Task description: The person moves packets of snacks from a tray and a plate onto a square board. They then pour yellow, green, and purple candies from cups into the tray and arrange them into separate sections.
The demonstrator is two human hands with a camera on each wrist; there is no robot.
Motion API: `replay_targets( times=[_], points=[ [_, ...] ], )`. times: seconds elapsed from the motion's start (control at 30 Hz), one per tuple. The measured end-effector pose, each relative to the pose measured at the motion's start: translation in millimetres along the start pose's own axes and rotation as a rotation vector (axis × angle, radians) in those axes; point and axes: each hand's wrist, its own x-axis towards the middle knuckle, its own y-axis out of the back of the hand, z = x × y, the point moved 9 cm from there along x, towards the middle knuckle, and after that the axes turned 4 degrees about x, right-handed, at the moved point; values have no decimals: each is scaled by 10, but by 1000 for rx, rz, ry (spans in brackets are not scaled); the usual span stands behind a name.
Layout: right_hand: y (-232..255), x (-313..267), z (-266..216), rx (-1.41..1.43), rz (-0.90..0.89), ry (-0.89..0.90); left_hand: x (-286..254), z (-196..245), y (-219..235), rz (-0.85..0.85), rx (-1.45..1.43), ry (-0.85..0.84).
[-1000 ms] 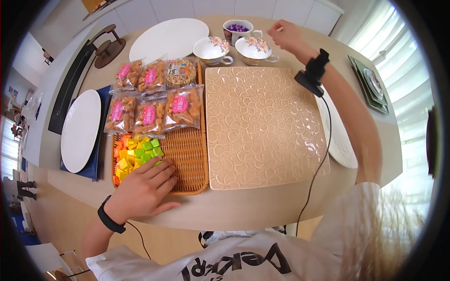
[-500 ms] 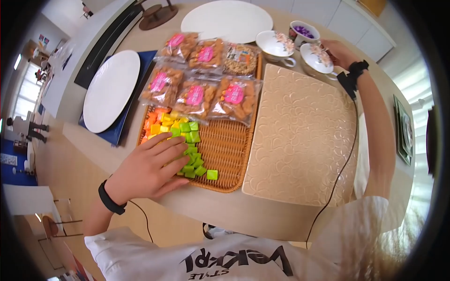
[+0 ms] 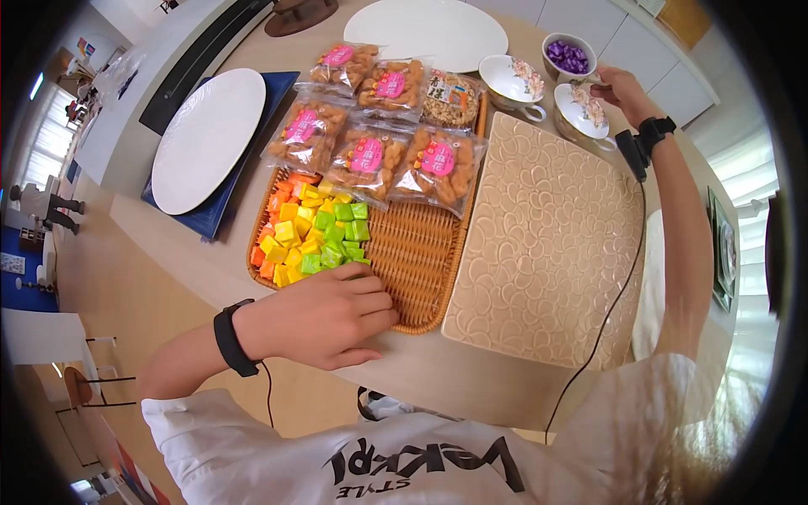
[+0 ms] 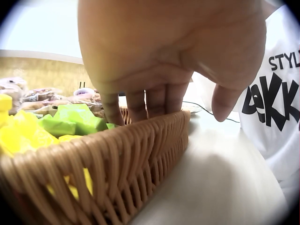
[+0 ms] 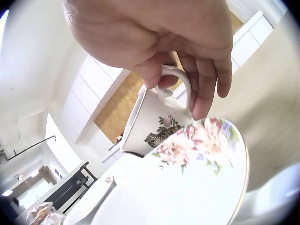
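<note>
My right hand [image 3: 621,88] pinches the handle of a white cup [image 5: 152,115] between thumb and forefinger, at the far right of the table. Purple wrapped candies [image 3: 569,57] fill this cup. Below it stands a flowered cup [image 3: 579,111], and another flowered cup [image 3: 507,82] is to its left. My left hand [image 3: 324,318] is over the near edge of a wicker basket [image 3: 421,265]. Its fingers reach down inside the rim [image 4: 154,126], with the thumb outside. Near the fingertips lie green candies [image 3: 347,225], beside yellow candies [image 3: 289,231] and orange candies [image 3: 273,209].
Several bags of fried snacks [image 3: 364,156] fill the basket's far part. A beige patterned board [image 3: 547,244] lies right of it. White oval plates stand left [image 3: 206,139] and behind [image 3: 421,34]. A cable [image 3: 602,341] from the right wrist crosses the board.
My right hand has reached the purple-candy cup and taken its handle. My left hand has moved right along the basket's near side, and the green candies now sit closer together beside the yellow ones.
</note>
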Motion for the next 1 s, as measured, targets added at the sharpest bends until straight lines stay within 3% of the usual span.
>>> replay_targets(
  times=[0.13,0.4,0.53,0.6,0.63,0.77,0.83,0.87,0.93,1.0],
  points=[
    [222,-178,-234,5,-34,36,2,47,2,30,59,-11],
    [215,-1236,-854,90,-47,174,-20,135,8,119,250,19],
    [-268,-2121,-1095,123,-118,262,-135,126,196,228,232,61],
    [-557,-2469,-1114,147,-191,292,-256,14,364,367,226,222],
    [-726,-2728,-1197,171,-169,321,-293,16,376,367,224,219],
    [-1260,-3185,-1240,-16,-271,395,-456,-46,504,469,248,327],
    [-1472,-3455,-1366,-236,-255,536,-499,-62,516,492,223,348],
    [-1552,-3487,-1344,-233,-260,537,-516,-90,523,520,182,376],
    [-1670,-3638,-1421,-248,-190,776,-549,-112,503,547,138,412],
    [-1738,-3726,-1429,-264,-182,811,-571,-127,488,578,108,430]
  ],
)
